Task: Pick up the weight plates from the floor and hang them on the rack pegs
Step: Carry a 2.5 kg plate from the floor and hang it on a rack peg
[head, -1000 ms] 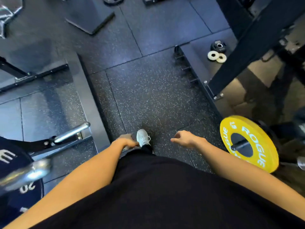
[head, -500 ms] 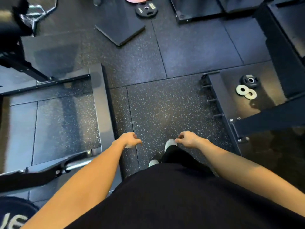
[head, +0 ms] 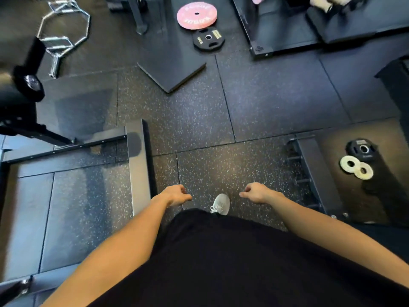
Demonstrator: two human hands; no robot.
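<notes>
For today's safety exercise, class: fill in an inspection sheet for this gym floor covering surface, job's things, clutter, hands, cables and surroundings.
Surface: speckled rubber floor tiles.
Job's things: pink plate and black plate lie flat ahead; small black plate and two white rings on the platform at right.
Clutter: hex bar, loose mat.
Hands: left hand and right hand empty, loosely curled.
Cables: nothing seen.
Surroundings: steel rack base at left.

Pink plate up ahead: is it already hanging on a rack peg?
No, the pink plate lies flat on the floor beside a black plate, and both hands, left hand and right hand, are empty.
</notes>
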